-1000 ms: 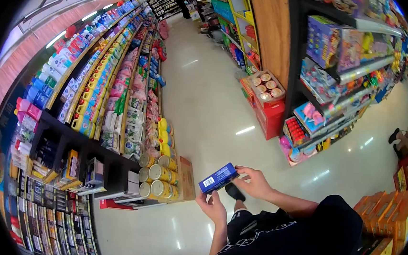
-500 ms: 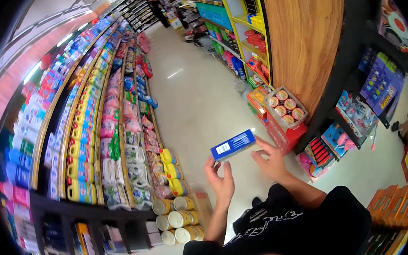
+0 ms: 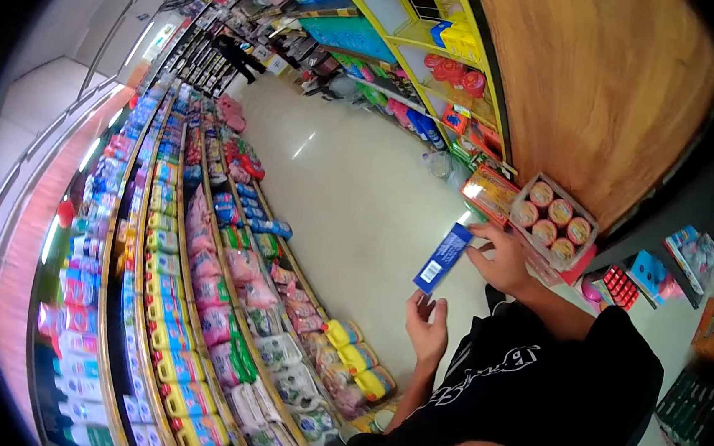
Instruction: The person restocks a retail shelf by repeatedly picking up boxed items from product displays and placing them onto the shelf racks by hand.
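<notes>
A small blue box (image 3: 443,259) with white print and a white barcode label is held up in front of my body, over the aisle floor. My left hand (image 3: 427,327) pinches its lower end between thumb and fingertips. At the upper end, the fingers of my right hand (image 3: 501,258) grip the other edge. The box stands slanted, its top leaning right. What is printed on it is too small to read.
To the left run long shelves (image 3: 169,317) of bottles, bags and yellow jugs (image 3: 359,359). On the right are a wooden panel (image 3: 585,90), a yellow shelf rack (image 3: 421,44) and a tray of round tubs (image 3: 554,220). A person in dark clothes (image 3: 236,56) stands far down the aisle.
The view has turned left. The blue box has gone from lying nearly level to a steeper slant, still between both hands. The stacked cans at lower left have mostly left the view.
</notes>
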A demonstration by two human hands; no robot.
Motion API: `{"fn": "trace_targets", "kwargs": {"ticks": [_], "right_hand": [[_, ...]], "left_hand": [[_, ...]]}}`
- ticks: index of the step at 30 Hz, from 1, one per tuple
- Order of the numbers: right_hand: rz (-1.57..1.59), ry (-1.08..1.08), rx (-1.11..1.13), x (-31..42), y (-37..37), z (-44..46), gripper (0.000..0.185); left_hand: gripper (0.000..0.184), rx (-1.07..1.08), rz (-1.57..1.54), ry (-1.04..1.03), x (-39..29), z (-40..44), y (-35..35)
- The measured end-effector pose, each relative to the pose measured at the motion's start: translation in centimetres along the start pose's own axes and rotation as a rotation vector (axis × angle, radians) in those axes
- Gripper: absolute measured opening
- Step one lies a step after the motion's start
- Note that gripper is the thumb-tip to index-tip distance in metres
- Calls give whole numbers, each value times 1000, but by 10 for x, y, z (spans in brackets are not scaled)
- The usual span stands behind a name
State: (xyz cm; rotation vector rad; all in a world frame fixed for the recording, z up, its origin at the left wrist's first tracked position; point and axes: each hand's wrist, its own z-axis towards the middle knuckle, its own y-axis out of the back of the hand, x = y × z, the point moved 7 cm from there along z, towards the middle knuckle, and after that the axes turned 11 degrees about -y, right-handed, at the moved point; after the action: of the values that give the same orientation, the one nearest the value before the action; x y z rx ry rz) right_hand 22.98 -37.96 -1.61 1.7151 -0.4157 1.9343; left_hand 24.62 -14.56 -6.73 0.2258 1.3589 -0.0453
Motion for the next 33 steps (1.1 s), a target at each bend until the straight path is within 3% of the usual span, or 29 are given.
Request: {"fn": "trace_targets", "kwargs": {"ticks": [4,8,13,17,22,25,28,33], "right_hand": [[-20,74,125,25,-52,99,30],[-68,51,192,29,-97,171,29],[-30,-43,90,-18,-152,253,26],[-73,-79,-65,-40,-185,327,26],[-42,-27,-358,-26,-187,422,24],[-12,9,-599,-26,-172,466,22],[101,-95,-715,-46,-147,502,21],[168,-160,-817,-58,-107,568,23]], "left_hand": [[36,-12,34,-32,7,110,17],[39,-142,-82,-86,3,202,21],[40,-143,-98,-114,46,320,22],[46,-14,-148,-115,78,432,14],[54,261,-214,-195,62,580,-35],[60,417,-166,-322,45,649,-83],[60,622,-192,-356,31,700,-141],[61,759,-299,-421,12,759,-232]]}}
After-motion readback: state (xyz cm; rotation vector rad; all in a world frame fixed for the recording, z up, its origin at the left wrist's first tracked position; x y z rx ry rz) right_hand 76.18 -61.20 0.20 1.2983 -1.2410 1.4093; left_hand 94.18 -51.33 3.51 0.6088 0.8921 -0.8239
